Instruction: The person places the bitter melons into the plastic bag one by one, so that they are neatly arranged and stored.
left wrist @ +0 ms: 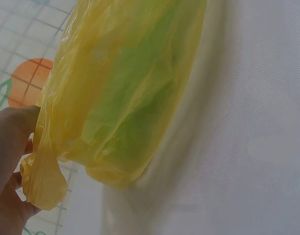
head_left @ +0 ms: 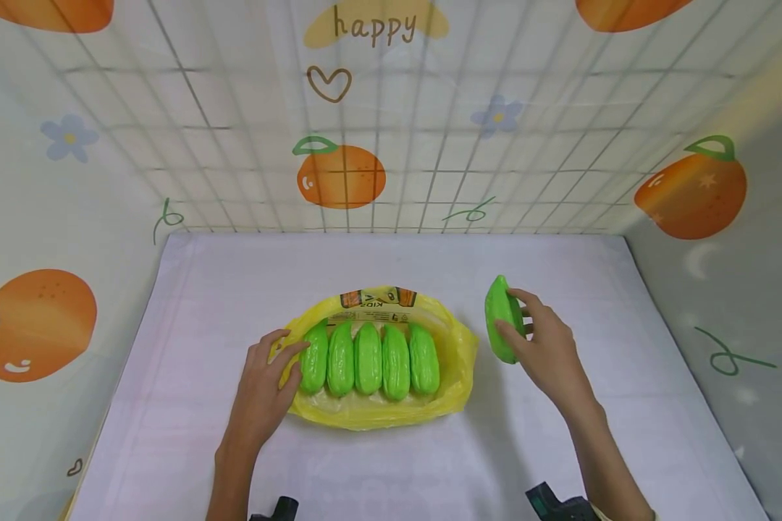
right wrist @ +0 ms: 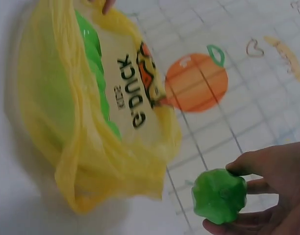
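Note:
An open yellow plastic bag [head_left: 459, 376] lies on the table with several glossy green gourd-like vegetables [head_left: 368, 359] standing side by side in it. My left hand [head_left: 270, 380] holds the bag's left rim; in the left wrist view its thumb and fingers [left wrist: 12, 127] pinch the bunched yellow plastic. To the right of the bag, my right hand [head_left: 547, 347] grips another green gourd-like vegetable [head_left: 502, 318] between thumb and fingers, apart from the bag. The right wrist view shows the lobed, rounded end of this vegetable [right wrist: 219, 196].
A white cloth [head_left: 391, 470] covers the table. Behind it rises a wall curtain [head_left: 417, 145] with a grid and printed oranges. Side panels [head_left: 39, 217] with similar prints flank the table. Dark camera mounts [head_left: 560, 503] show at the front edge.

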Available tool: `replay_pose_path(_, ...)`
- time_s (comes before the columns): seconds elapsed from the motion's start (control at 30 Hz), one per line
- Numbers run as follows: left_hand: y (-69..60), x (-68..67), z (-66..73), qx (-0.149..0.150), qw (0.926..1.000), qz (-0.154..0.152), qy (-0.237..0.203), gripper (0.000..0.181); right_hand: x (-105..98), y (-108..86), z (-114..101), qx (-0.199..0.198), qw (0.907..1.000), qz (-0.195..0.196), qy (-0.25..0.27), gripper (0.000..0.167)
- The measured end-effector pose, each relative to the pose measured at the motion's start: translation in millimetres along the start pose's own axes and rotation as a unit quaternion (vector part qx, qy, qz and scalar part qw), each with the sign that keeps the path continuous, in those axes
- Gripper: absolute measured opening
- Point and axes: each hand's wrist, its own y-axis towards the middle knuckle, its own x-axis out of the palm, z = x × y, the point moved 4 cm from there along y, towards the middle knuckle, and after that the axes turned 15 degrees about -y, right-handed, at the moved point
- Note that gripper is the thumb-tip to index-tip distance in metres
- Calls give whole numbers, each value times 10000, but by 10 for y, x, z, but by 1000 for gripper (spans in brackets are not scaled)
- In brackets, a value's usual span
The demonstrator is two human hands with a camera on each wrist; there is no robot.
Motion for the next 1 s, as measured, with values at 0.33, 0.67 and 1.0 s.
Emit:
replay_pose_path(0.33, -13, 4, 2, 32, 9999, 62, -86, 32, 146, 1, -305, -303, 9982, -373, 352, 56)
replay_pose_path(0.67, -12, 6, -4, 110, 9999, 90, -95, 32, 373, -88, -587, -442, 9941, -718, 685, 54)
replay_pose_path(1.0, -7, 11, -4, 69, 9999, 67, -37, 32, 596, -103, -796, -679, 9939, -829, 248, 55)
